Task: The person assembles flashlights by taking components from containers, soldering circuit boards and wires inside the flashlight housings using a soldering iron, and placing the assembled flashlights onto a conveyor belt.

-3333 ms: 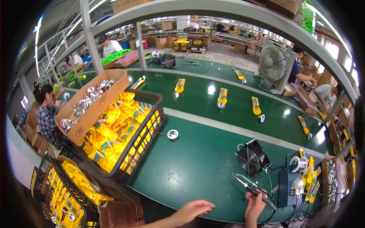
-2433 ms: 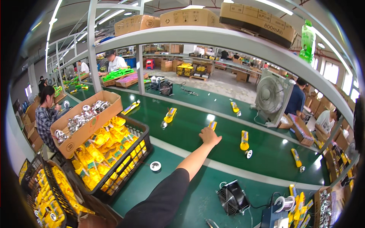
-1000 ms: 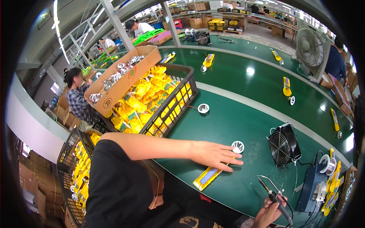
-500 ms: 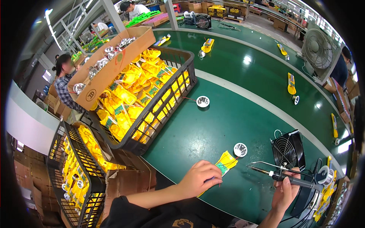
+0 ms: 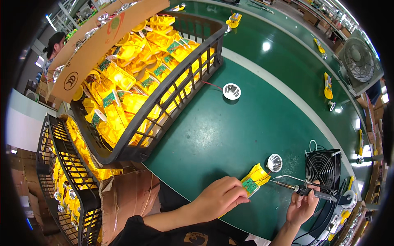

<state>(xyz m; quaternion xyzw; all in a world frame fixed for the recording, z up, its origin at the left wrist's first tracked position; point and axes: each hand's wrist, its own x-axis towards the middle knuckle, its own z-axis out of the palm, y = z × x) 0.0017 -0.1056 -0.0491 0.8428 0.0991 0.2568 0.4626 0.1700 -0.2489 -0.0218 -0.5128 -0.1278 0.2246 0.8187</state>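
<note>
My left hand (image 5: 221,196) is closed on a yellow plastic lamp housing (image 5: 255,173) at the front edge of the green bench. In the housing lies a green circuit board (image 5: 250,186), partly covered by my fingers. Thin wires run from it toward a round silver reflector (image 5: 274,162) just beyond. From the right, my right hand (image 5: 302,208) grips a soldering iron (image 5: 301,190) that has a thin metal guide tube above its shaft. Its tip points left, close to the housing's right side; whether it touches anything I cannot tell.
A black crate (image 5: 135,141) full of yellow housings stands at the left, with a cardboard box (image 5: 98,53) of reflectors on it. Another crate (image 5: 84,180) sits lower left. A loose reflector (image 5: 232,91), a small black fan (image 5: 324,168) and a conveyor belt (image 5: 283,53) lie beyond.
The view has shifted, so the crate looks larger and nearer. The iron's tip has come closer to the housing, which my left hand still holds.
</note>
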